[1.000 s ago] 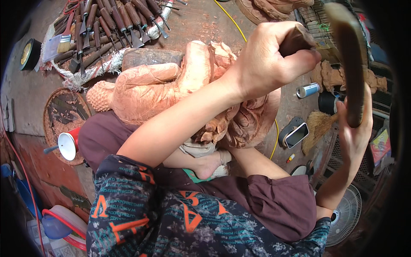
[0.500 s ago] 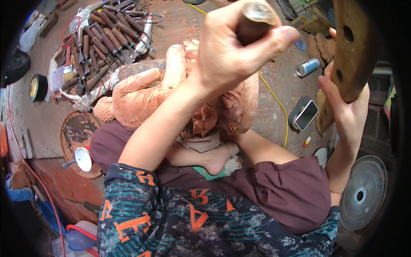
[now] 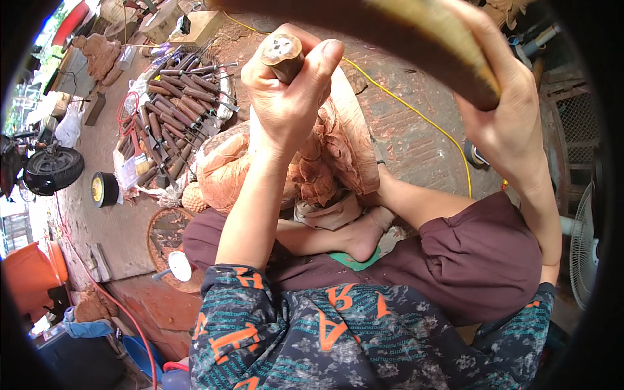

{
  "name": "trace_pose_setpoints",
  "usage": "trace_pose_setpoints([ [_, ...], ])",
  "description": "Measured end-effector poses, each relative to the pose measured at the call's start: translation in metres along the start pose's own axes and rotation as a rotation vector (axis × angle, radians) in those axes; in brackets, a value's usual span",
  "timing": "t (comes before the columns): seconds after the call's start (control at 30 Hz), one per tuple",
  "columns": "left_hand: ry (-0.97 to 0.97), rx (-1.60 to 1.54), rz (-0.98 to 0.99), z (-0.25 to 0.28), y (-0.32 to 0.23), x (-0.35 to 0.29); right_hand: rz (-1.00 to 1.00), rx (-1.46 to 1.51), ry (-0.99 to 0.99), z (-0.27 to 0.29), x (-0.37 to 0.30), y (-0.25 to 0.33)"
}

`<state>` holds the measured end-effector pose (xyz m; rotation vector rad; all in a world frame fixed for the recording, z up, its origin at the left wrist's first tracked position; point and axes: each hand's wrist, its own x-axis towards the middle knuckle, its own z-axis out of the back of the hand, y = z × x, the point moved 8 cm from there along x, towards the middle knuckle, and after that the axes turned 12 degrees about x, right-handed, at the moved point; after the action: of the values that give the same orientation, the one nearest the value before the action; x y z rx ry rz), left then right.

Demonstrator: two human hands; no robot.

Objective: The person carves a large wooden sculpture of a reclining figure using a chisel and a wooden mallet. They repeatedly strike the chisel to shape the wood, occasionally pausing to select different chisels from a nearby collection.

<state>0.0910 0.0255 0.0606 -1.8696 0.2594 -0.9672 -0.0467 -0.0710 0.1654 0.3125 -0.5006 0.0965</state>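
My left hand [image 3: 279,104] is wrapped round a carving chisel by its round wooden handle [image 3: 284,60], the battered butt end facing up. Its blade is hidden behind the hand. Beneath it lies a reddish wood carving [image 3: 226,166] with folded drapery and a knobbly rounded end, resting against my crossed legs. My right hand [image 3: 504,110] grips a long, thick wooden mallet [image 3: 396,40], which reaches leftward above the chisel, its far end cut off by the upper edge. A gap shows between mallet and handle.
Many wood-handled carving tools [image 3: 179,107] lie heaped at the far left. Nearby are a roll of tape [image 3: 104,189], a round woven tray [image 3: 159,229] and a white cup [image 3: 179,266]. A yellow cord [image 3: 416,110] crosses the floor; a fan [image 3: 585,247] stands at right.
The mallet has swung from upright at the right to lying across above the chisel. My right hand has risen. The whole view has shifted, and my left hand appears farther left.
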Motion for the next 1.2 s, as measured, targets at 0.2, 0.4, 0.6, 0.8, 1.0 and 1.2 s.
trace_pose_setpoints([
  [0.2,-0.071,-0.057,-0.049,0.004,0.002,-0.008,0.041,0.065,-0.092,-0.002,-0.006,0.001],
  [0.4,-0.122,-0.089,0.073,0.005,0.009,-0.011,-0.069,-0.069,0.111,0.001,-0.005,-0.001],
  [0.6,-0.149,0.06,-0.03,0.014,0.007,-0.016,-0.009,0.115,-0.035,-0.004,-0.01,-0.003],
  [0.8,-0.068,-0.031,-0.022,0.011,0.006,-0.015,-0.139,0.179,-0.065,-0.008,-0.018,-0.019],
  [1.0,-0.101,0.013,-0.046,0.017,0.012,-0.023,-0.061,0.267,-0.161,0.0,-0.021,-0.014],
  [1.2,-0.11,0.054,-0.01,0.013,0.023,-0.026,-0.145,0.103,-0.001,0.001,-0.014,-0.005],
])
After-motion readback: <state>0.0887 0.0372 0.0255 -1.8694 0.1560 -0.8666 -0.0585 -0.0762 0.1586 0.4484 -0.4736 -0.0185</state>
